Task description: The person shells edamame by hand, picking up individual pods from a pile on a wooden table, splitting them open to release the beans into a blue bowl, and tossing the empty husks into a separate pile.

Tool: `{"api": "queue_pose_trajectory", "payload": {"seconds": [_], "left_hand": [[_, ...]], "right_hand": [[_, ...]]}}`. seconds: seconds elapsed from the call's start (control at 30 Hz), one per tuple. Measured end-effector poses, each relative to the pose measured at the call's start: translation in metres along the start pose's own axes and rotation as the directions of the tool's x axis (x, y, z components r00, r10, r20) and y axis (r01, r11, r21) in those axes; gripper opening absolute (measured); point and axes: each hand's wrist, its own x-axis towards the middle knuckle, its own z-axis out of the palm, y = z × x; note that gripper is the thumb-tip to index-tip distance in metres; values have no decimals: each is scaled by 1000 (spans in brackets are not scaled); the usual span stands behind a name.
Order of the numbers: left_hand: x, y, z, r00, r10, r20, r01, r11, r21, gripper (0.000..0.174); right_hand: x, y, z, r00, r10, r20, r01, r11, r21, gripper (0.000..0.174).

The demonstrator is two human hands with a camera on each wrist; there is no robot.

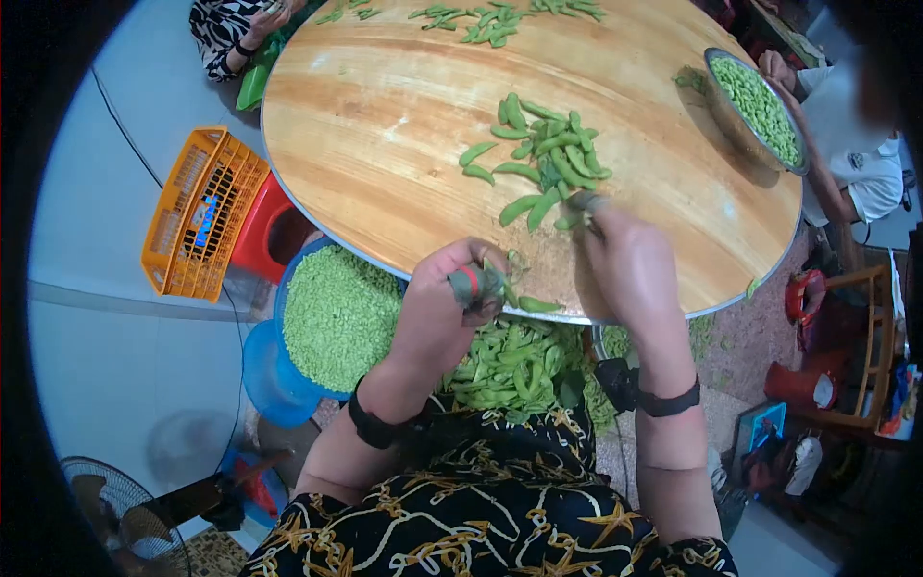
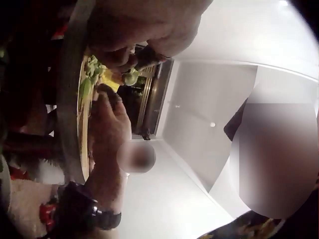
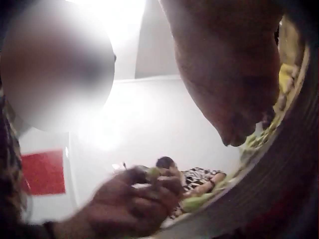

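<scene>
Over the near edge of the round table, my left hand (image 1: 444,287) pinches a green soybean pod (image 3: 152,173) between thumb and fingers. A grey wrap with a red band (image 1: 468,281) covers its thumb. My right hand (image 1: 633,260) reaches down to the near side of a loose pile of soybean pods (image 1: 553,149), fingertips right at a pod (image 1: 567,221). Those fingertips also have a dark wrap (image 1: 586,201); I cannot tell whether they grip the pod. Another pod (image 1: 538,305) lies by the table rim, just right of my left hand.
The wooden table (image 1: 385,144) bears more pods (image 1: 490,24) at its far side and a metal bowl of shelled beans (image 1: 755,106) at right. Below stand a blue basin of beans (image 1: 341,313), heaped pods (image 1: 514,365), an orange crate (image 1: 204,216) and a fan (image 1: 125,510). Two other people sit around.
</scene>
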Motion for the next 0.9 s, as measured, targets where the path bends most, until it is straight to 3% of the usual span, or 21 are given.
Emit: {"api": "queue_pose_trajectory", "payload": {"seconds": [0.03,0.07,0.13,0.2,0.23,0.27,0.3,0.33,0.37,0.4,0.43,0.47,0.5,0.53,0.6,0.63,0.67,0.73,0.77,0.87,0.9], "left_hand": [[1,-1,-1,1000,11,9,-11,1000,-3,12],[2,-3,-2,999,44,32,-42,998,-44,12],[0,-2,-3,995,83,53,-78,993,-89,12],[-3,1,-5,994,27,103,-42,990,138,26],[-3,-2,-9,993,10,114,-53,925,377,31],[-4,-2,-6,993,14,116,-57,926,374,31],[-5,-1,1,986,111,124,-154,887,434,28],[-6,0,7,969,206,138,-247,835,492,26],[-5,3,9,969,208,137,-248,836,489,26],[-3,5,11,922,320,218,-382,668,639,30],[-3,6,13,858,403,318,-489,453,745,37],[-4,6,15,859,402,319,-489,454,745,37],[-5,6,18,843,408,352,-502,357,788,39],[-6,5,20,827,410,385,-510,257,821,41],[-6,4,20,819,423,387,-508,222,832,39],[-7,2,19,814,435,386,-501,189,844,37],[-5,-1,13,818,431,380,-495,194,847,37],[3,2,5,816,488,308,-542,463,701,24],[-3,5,7,931,317,184,-365,758,541,13],[0,-12,5,901,388,196,-432,844,318,17],[-2,-11,5,900,390,194,-434,842,319,17]], "right_hand": [[4,3,2,998,-51,24,54,986,-158,12],[8,3,0,998,-62,11,63,984,-167,12],[9,-2,-4,988,-67,137,104,951,-290,6],[10,-1,-2,988,-64,142,108,939,-326,6],[8,1,-1,992,-90,89,112,951,-287,6],[5,1,-1,993,-111,37,117,962,-247,8],[3,1,-1,993,-114,39,120,961,-250,8],[0,0,-2,1000,6,23,-8,999,54,10],[-3,0,-2,991,128,47,-136,926,353,12],[-8,-2,-2,991,128,50,-137,926,351,12],[-12,-5,-2,949,230,216,-315,719,620,14],[-16,-9,-3,880,262,397,-473,409,780,15],[-18,-18,-9,839,246,485,-542,295,787,12],[-21,-22,-12,839,248,485,-542,295,787,12],[-25,-27,-16,780,186,598,-622,120,774,9],[-29,-26,-13,785,187,591,-617,144,774,10],[-32,-27,-13,780,188,597,-623,141,769,10],[-34,-30,-12,836,202,510,-549,317,773,15],[-36,-33,-13,835,199,513,-551,317,772,15],[-40,-41,-15,842,81,533,-534,264,803,23],[-42,-43,-16,822,53,567,-564,211,798,24]]}}
